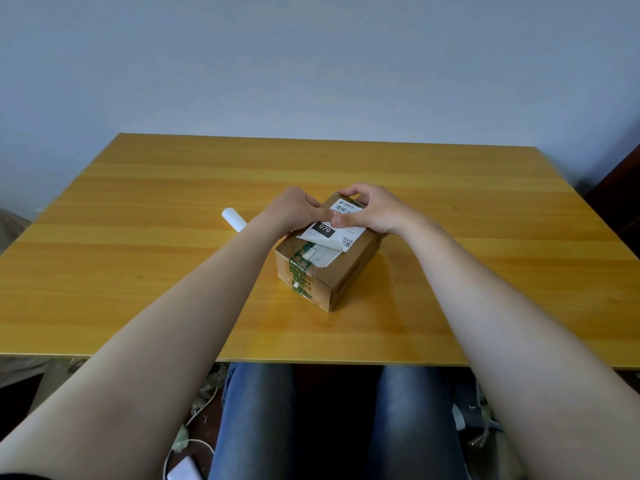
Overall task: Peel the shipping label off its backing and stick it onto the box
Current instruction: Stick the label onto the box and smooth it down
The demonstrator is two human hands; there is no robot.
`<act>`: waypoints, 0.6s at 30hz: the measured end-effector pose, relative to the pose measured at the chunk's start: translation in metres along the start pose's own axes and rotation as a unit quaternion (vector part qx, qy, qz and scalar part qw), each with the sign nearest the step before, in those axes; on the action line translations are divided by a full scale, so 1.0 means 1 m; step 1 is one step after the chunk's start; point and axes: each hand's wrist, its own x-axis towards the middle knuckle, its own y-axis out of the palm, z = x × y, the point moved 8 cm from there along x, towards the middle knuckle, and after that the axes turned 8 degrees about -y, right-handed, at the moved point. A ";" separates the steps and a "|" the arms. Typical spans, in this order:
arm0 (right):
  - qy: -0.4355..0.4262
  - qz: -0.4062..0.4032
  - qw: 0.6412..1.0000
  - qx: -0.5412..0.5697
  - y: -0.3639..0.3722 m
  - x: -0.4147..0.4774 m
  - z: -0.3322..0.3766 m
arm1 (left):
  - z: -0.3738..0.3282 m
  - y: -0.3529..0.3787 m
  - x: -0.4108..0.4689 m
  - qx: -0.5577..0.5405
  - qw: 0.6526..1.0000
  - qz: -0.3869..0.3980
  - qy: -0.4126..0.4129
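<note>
A small brown cardboard box (349, 271) with green printed tape stands near the middle of the wooden table (173, 258). On its top lies a white shipping label (330, 232) with a barcode, a black "070" block and a QR code; its near edge curls up off the box. My left hand (294, 211) rests on the label's left side, fingers pressing down. My right hand (370, 209) covers the far right part, thumb pressed on the label's middle. Whether any backing is still under the label is hidden.
A white paper roll (232, 218) lies on the table just left of the box, partly behind my left forearm. The table's front edge runs above my knees. Cables and a white adapter (183, 469) lie on the floor below.
</note>
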 end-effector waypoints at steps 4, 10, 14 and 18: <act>0.002 -0.006 1.000 -0.001 -0.001 0.003 -0.004 | -0.002 0.000 0.005 -0.004 1.000 -0.021 0.005; 0.003 -0.018 1.000 0.005 -0.002 0.008 -0.007 | -0.002 -0.002 0.011 0.008 0.999 -0.049 0.006; 0.009 -0.028 1.000 0.004 -0.006 0.011 -0.007 | -0.004 -0.002 0.014 0.021 0.998 -0.057 0.008; 0.012 -0.040 0.999 0.004 -0.007 0.015 -0.005 | -0.004 -0.005 0.019 0.031 0.996 -0.081 -0.003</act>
